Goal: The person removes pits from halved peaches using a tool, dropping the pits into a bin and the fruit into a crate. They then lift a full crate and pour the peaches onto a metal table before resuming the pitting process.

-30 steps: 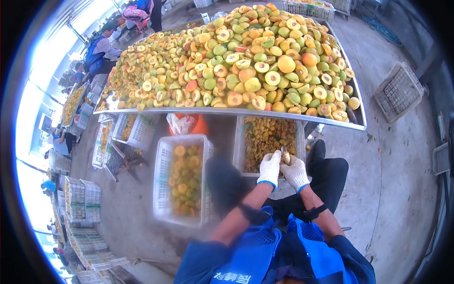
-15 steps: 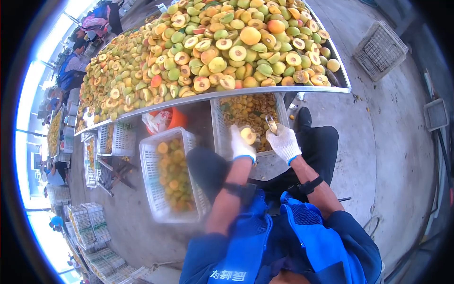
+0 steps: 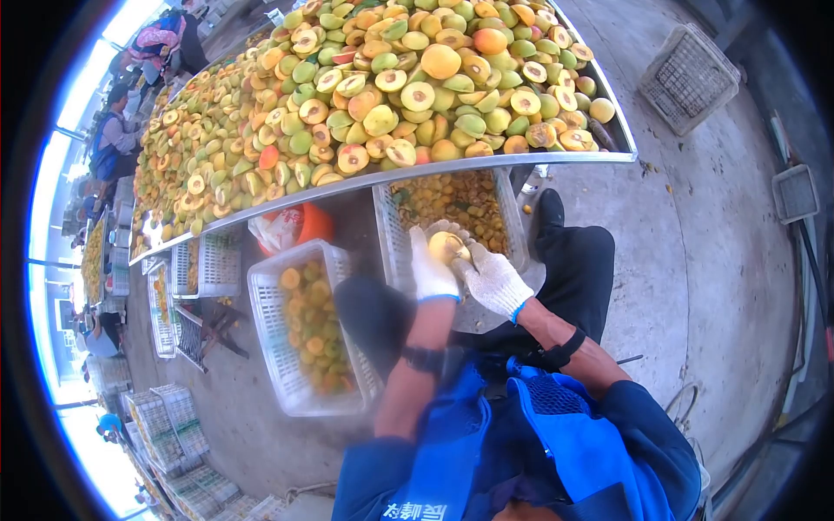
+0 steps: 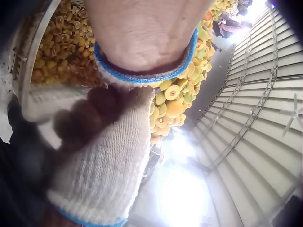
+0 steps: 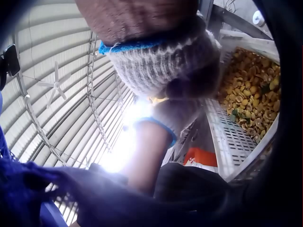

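In the head view a yellow fruit (image 3: 446, 247) is gripped by the left hand (image 3: 432, 267), gloved in white. Against the fruit's right side the gloved right hand (image 3: 495, 280) has its fingers curled; the metal tool seen in it earlier is hidden now. Both hands are over the near edge of a crate of fruit pieces (image 3: 380, 227). Above them in the view lies a metal-edged table (image 3: 521, 159) heaped with halved fruit (image 3: 417, 95). Each wrist view shows the gloves close together, the fingers dark and mostly hidden.
A white crate of fruit (image 3: 326, 405) stands left of the person's knee, with an orange bucket (image 3: 315, 223) behind it. An unfilled-looking crate (image 3: 689, 80) lies at the upper right. Other people and stacked crates (image 3: 165, 425) are at the left.
The hands were together, parted with a fruit half showing in the left and the tool in the right, and are together again. The head view has shifted, moving the table up and left.
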